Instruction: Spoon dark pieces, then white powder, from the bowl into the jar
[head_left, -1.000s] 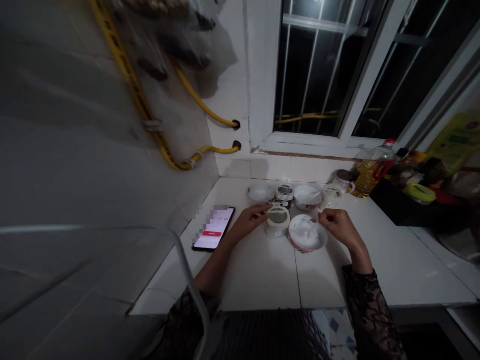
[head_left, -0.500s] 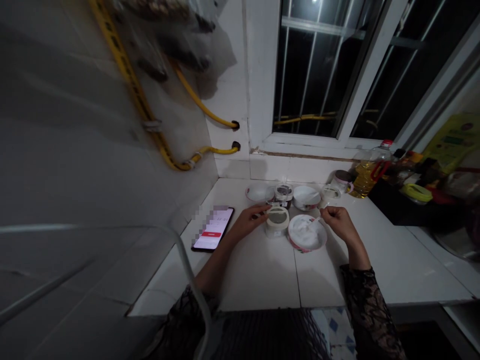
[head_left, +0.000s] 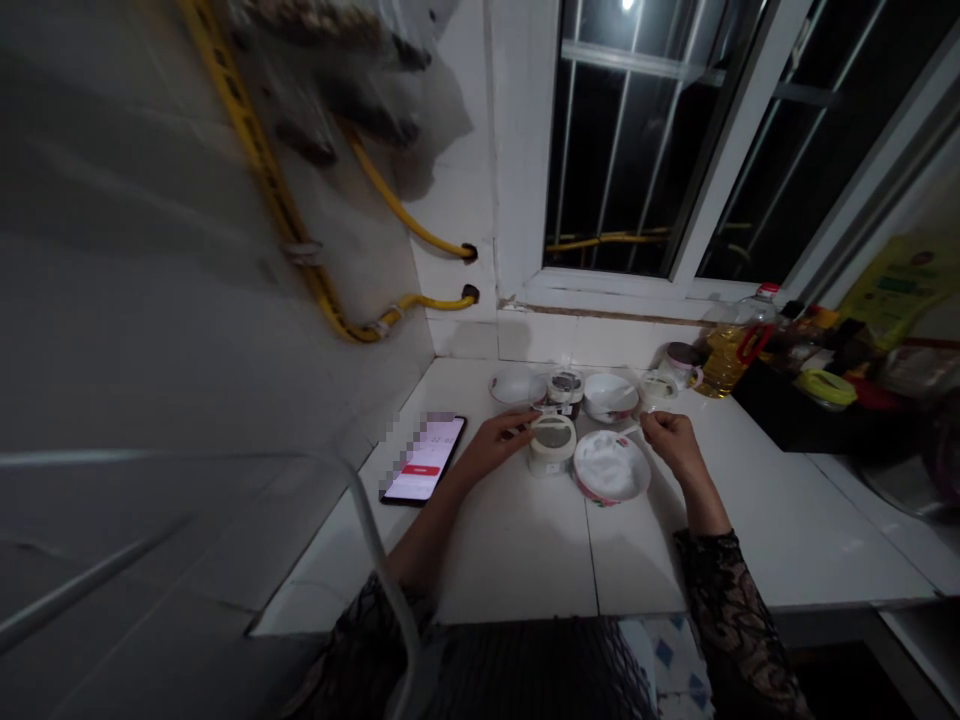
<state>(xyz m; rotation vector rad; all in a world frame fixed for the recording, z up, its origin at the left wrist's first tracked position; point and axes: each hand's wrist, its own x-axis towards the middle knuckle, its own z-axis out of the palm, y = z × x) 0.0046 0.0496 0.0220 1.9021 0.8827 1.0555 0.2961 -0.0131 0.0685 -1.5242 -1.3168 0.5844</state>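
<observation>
A white bowl with a red and green pattern [head_left: 611, 470] stands on the counter, holding white powder or grains. My right hand [head_left: 670, 440] is closed at the bowl's upper right edge, pinching the handle of a small white spoon [head_left: 631, 429]; the spoon's far end is hard to make out. My left hand [head_left: 499, 440] has bent fingers against the left side of the rim of a cream-rimmed seasoning jar [head_left: 552, 458]. A raised clear lid [head_left: 545, 392] shows behind its fingertips. A second jar [head_left: 566, 386] with dark contents stands just behind.
Behind stand another white bowl [head_left: 611, 393], a pale bowl [head_left: 516, 386], a third jar [head_left: 657, 388] and a lidded mug [head_left: 681, 366]. An oil bottle [head_left: 727, 350] and a black box of condiments [head_left: 787, 410] are at right. A phone [head_left: 426, 460] lies left. A white metal bar [head_left: 367, 510] crosses the foreground.
The spoon has drawn back from the powder toward the bowl's right edge with my right hand. My left hand stays at the jar. The view has shifted slightly.
</observation>
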